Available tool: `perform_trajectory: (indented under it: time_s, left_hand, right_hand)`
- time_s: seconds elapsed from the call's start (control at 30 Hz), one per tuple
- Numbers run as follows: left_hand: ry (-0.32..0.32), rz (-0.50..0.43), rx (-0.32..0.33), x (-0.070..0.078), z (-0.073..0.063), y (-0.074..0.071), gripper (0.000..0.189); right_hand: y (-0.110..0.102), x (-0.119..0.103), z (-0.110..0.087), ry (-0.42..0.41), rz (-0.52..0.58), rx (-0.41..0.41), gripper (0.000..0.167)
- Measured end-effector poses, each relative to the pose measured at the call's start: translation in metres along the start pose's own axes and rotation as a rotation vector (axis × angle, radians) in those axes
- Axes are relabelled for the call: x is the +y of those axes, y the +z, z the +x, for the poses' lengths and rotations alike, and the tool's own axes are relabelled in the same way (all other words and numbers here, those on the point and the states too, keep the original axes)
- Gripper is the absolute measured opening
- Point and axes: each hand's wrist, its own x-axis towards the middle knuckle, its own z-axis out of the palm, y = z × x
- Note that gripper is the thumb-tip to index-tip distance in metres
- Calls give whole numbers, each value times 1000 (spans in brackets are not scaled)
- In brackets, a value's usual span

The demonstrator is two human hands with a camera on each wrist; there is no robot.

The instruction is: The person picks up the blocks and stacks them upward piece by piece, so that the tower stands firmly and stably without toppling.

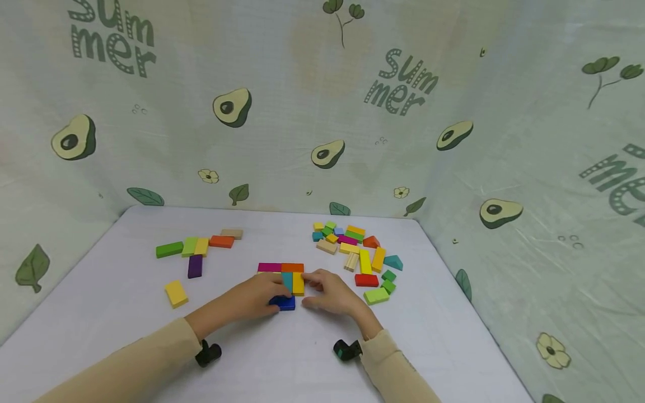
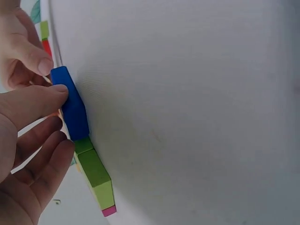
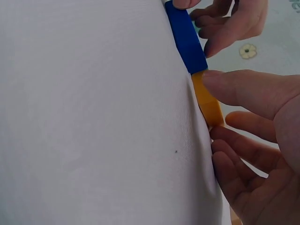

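In the head view a flat group of coloured blocks lies on the table between the hands. My left hand (image 1: 259,295) pinches the blue block (image 1: 285,303) at the near edge of the group, its thumb against the near face and index fingertip over the top. My right hand (image 1: 330,292) is at the right side of the yellow-orange block (image 1: 298,284), fingers loosely bent, thumb tip right at its near corner in the right wrist view. A teal block (image 1: 286,281) lies left of it; magenta (image 1: 269,267) and orange (image 1: 292,267) blocks form the far row. My left fingers hide the group's left part.
Loose blocks lie at the left, among them a green one (image 1: 169,249), a purple one (image 1: 195,266) and a yellow one (image 1: 176,294). A larger scatter with a red block (image 1: 366,280) lies at the right. Printed cloth (image 1: 282,168) rises behind the white table (image 1: 282,358).
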Motion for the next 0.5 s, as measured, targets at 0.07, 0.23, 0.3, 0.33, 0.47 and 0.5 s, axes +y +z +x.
perform_trajectory:
  time_s: [0.07, 0.23, 0.3, 0.33, 0.47, 0.5]
  left_hand:
    - [10, -6, 9, 0, 0, -1, 30]
    - [18, -16, 19, -1, -1, -1, 29]
    - [18, -16, 22, -1, -1, -1, 29]
    - [19, -16, 26, -1, -1, -1, 29]
    - [15, -29, 39, 0, 2, 1, 30]
    - [14, -34, 43, 0, 3, 2, 30]
  right_hand:
    - [0, 0, -1, -2, 0, 0, 64]
    - [-1, 0, -1, -13, -2, -3, 64]
    - [-1, 0, -2, -17, -3, -3, 64]
    - [-1, -1, -2, -16, -1, -3, 64]
    - [-1, -1, -3, -23, 9, -10, 65]
    - [-1, -1, -3, -24, 14, -12, 65]
